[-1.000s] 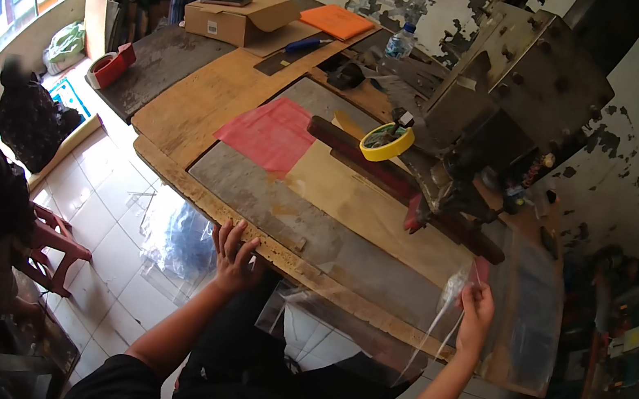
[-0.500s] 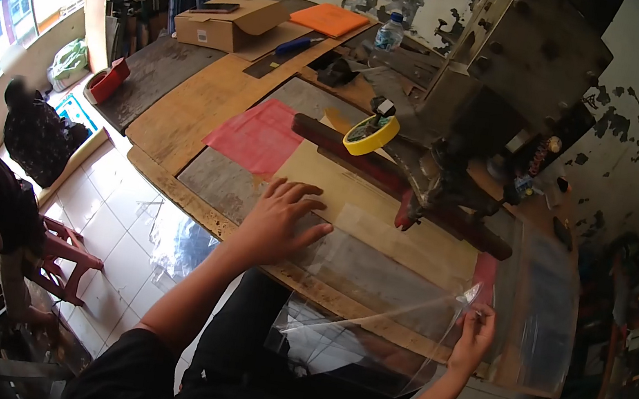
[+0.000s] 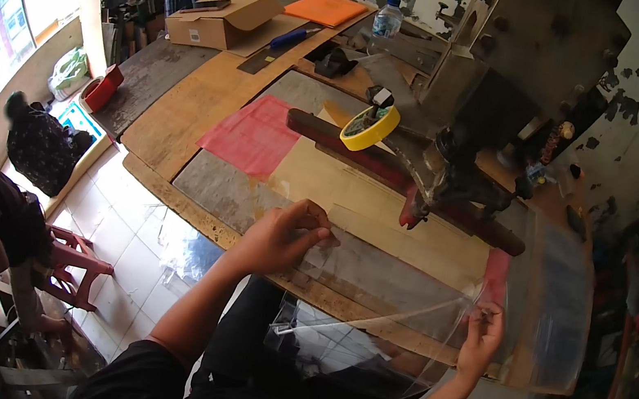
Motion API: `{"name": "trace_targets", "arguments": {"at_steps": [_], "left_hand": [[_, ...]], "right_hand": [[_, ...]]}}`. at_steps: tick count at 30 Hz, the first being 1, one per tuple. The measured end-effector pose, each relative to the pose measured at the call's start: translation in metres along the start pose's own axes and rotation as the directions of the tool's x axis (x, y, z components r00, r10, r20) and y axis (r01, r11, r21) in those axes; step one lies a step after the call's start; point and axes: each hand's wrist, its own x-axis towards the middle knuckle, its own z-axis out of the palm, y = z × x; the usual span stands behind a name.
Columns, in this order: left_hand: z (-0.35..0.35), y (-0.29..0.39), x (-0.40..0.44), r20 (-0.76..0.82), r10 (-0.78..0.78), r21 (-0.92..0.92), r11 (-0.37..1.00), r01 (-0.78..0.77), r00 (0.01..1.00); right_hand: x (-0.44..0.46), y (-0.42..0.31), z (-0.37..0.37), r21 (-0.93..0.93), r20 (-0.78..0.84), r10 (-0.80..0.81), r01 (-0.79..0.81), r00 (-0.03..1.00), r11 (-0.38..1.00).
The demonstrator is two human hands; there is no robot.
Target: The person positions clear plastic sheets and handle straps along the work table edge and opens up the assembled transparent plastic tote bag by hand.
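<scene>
Now L hand (image 3: 280, 239), spread wide a sec ago, is narrowed, can't tell if gripping; R hand (image 3: 483, 335) pinches clear sheet (image 3: 380, 318), so it's betw. both.

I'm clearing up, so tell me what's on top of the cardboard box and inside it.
A dark, flat object lies on the cardboard box; any contents are hidden by its cardboard.

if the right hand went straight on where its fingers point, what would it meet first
Probably the pink strip just past the right hand; if it is held higher, perhaps the dark bar beyond, as depth is unclear.
</scene>
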Motion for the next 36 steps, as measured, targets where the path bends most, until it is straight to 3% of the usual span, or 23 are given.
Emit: {"name": "trace_targets", "arguments": {"at_steps": [2, 3, 5, 8, 14, 23, 27, 29, 36], "left_hand": [[0.003, -0.006, -0.002, -0.090, -0.052, -0.180, 0.983, 0.035, 0.995], [0.000, -0.002, -0.002, -0.088, -0.054, -0.176, 0.984, 0.038, 0.995], [-0.006, 0.007, -0.003, -0.013, -0.194, -0.229, 0.955, 0.186, 0.981], [-0.002, -0.005, -0.002, -0.053, -0.096, -0.258, 0.963, 0.080, 0.994], [-0.003, -0.003, -0.004, -0.035, -0.178, -0.250, 0.954, 0.164, 0.983], [-0.003, 0.001, -0.004, -0.069, -0.162, -0.165, 0.975, 0.148, 0.984], [0.000, -0.001, -0.002, -0.048, -0.189, -0.257, 0.951, 0.171, 0.981], [0.000, 0.001, -0.003, -0.076, -0.161, -0.182, 0.973, 0.145, 0.984], [-0.002, -0.001, -0.004, -0.056, -0.153, -0.192, 0.972, 0.139, 0.987]], "right_hand": [[-0.002, 0.003, -0.003, 0.005, 0.014, 0.025, -0.025, 1.000, 1.000], [-0.002, 0.004, -0.004, 0.004, 0.030, 0.042, -0.042, 0.999, 0.999], [-0.002, 0.003, -0.004, 0.008, 0.041, 0.053, -0.054, 0.998, 0.999], [-0.002, 0.005, -0.004, 0.014, 0.053, 0.051, -0.052, 0.997, 0.999], [-0.003, 0.010, -0.009, 0.013, 0.049, 0.038, -0.039, 0.998, 0.999], [-0.004, 0.008, -0.006, -0.004, 0.018, 0.049, -0.049, 0.999, 0.999], [-0.002, 0.006, -0.008, -0.053, 0.023, 0.040, -0.038, 0.999, 0.998], [-0.002, 0.006, -0.006, -0.059, 0.001, 0.013, -0.013, 1.000, 0.998], [-0.003, 0.009, -0.008, -0.056, -0.013, 0.010, -0.010, 1.000, 0.998]]}}
